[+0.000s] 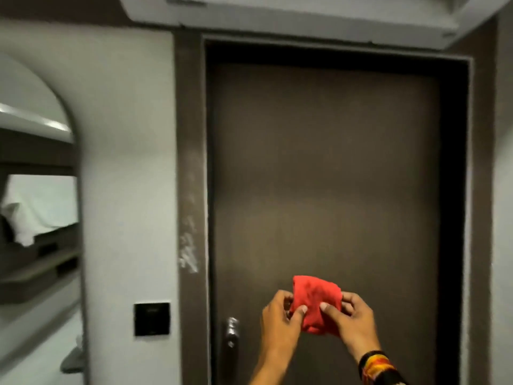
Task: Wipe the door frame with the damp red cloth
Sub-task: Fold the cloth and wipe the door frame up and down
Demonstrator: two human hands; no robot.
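Note:
A bunched red cloth (315, 300) is held up in front of the lower middle of a dark brown door (324, 176). My left hand (280, 318) pinches its left side and my right hand (351, 319) pinches its right side, thumbs on the front of the cloth. The brown door frame (190, 162) runs up the left of the door, across the top and down the right. Its left post carries whitish smears around mid height. The cloth is apart from the frame, well to the right of the left post.
A metal door handle (231, 333) sits at the door's left edge, just left of my left hand. A black wall panel (151, 319) is on the white wall left of the frame. An arched opening (39, 190) with shelves and white bedding lies far left. A white unit (305, 15) hangs overhead.

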